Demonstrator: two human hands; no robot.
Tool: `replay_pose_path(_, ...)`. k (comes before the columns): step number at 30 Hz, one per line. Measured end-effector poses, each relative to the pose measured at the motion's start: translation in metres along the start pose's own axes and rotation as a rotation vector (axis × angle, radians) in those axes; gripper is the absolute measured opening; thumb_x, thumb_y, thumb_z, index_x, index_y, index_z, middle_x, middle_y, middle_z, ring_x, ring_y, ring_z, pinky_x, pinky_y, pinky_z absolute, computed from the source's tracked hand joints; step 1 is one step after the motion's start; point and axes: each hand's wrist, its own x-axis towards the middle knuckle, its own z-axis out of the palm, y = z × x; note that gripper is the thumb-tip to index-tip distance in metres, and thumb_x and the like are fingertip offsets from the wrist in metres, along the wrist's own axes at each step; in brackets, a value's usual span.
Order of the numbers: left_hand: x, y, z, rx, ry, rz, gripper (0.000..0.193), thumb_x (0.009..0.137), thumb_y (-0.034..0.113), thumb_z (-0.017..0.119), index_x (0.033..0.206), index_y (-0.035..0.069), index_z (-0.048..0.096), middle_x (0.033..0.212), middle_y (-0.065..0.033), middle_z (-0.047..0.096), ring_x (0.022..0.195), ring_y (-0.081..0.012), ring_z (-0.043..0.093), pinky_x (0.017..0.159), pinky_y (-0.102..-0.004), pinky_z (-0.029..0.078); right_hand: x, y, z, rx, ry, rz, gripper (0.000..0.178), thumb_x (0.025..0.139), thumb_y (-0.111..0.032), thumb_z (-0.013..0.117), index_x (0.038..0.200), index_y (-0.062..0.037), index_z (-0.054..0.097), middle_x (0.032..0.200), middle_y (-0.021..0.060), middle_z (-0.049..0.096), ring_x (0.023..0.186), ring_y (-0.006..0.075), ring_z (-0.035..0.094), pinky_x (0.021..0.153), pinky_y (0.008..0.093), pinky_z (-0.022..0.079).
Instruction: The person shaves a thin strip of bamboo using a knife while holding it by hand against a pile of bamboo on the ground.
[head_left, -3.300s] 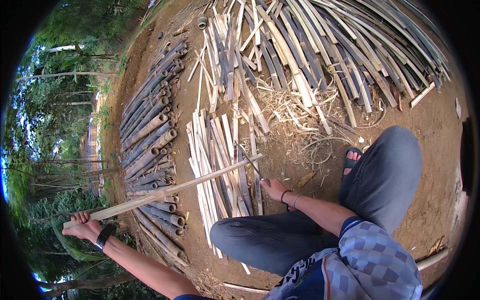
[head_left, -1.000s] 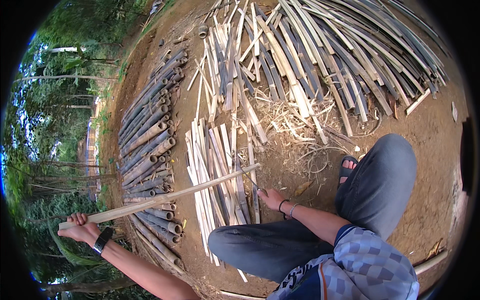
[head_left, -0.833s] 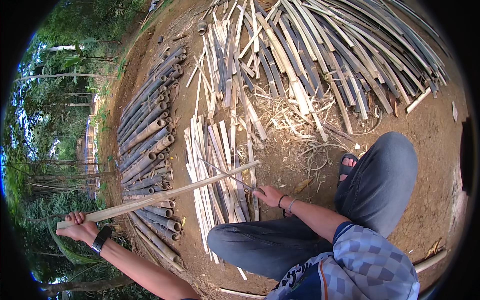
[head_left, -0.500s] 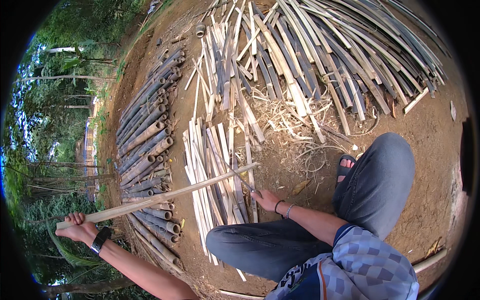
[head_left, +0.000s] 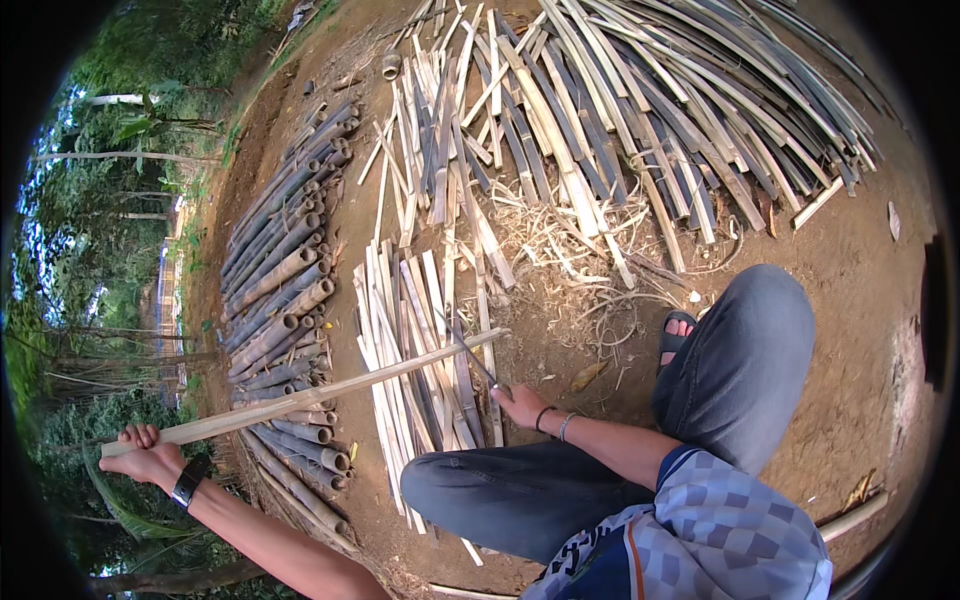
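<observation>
My left hand [head_left: 145, 462], out at the far left, is closed around one end of a long pale bamboo strip [head_left: 300, 397]. The strip slants up to the right across the view, and its other end hangs free over a pile of split bamboo. In my right hand [head_left: 522, 405] is the handle of a knife, gripped near the middle of the view. The knife's thin dark blade [head_left: 480, 365] points up and left and crosses the strip close to its free end. Whether the blade's edge touches the strip, I cannot tell.
Below the strip lies a bundle of pale split bamboo [head_left: 385, 385], beside my bent knee. Dark bamboo poles [head_left: 275, 260] are stacked at the left. A large spread of bamboo slats [head_left: 650, 120] covers the far right, with curled shavings [head_left: 560, 240] at its near ends.
The whole view has shifted slightly, so the scene sits a little further left. Both hands keep their grips, and the strip and knife hold nearly the same position to each other.
</observation>
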Motion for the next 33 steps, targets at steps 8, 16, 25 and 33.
replay_pose_path(8,-0.003,-0.002,0.002,0.021,-0.018,-0.007,0.067,0.089,0.071,0.018,0.067,0.01,0.034,0.053,-0.0002,0.029,0.043,-0.011,0.023,0.041,-0.0245,0.02,0.001,0.057,0.006,-0.033,0.199,-0.009,0.057,0.09,-0.053,0.046,0.091,0.0013,0.063,0.079,0.024,0.064,0.08,0.0407,0.062,0.073,0.0468,0.048)
replay_pose_path(16,0.013,0.0,-0.021,0.054,0.042,0.013,0.065,0.092,0.067,0.016,0.066,0.01,0.033,0.051,-0.0005,0.027,0.042,-0.0124,0.023,0.04,-0.0259,0.021,-0.007,0.005,-0.004,0.012,-0.034,0.026,0.071,0.09,-0.06,0.041,0.09,0.0073,0.061,0.084,0.0287,0.062,0.086,0.0428,0.061,0.076,0.0484,0.046)
replay_pose_path(25,0.006,0.006,-0.024,-0.029,-0.098,-0.008,0.065,0.091,0.068,0.016,0.067,0.01,0.033,0.053,-0.0004,0.027,0.042,-0.0113,0.023,0.039,-0.0235,0.02,-0.002,-0.002,-0.005,0.051,0.0,-0.136,0.063,0.093,-0.055,0.04,0.084,0.0032,0.061,0.074,0.0241,0.062,0.074,0.0398,0.062,0.071,0.0463,0.046)
replay_pose_path(33,-0.001,0.002,-0.055,-0.132,-0.234,-0.013,0.066,0.09,0.07,0.014,0.069,0.01,0.031,0.054,-0.0009,0.025,0.043,-0.0105,0.02,0.037,-0.0224,0.019,0.005,-0.025,-0.001,0.077,-0.134,-0.148,0.063,0.092,-0.056,0.04,0.077,0.0026,0.058,0.066,0.0213,0.059,0.065,0.0379,0.058,0.066,0.0462,0.045)
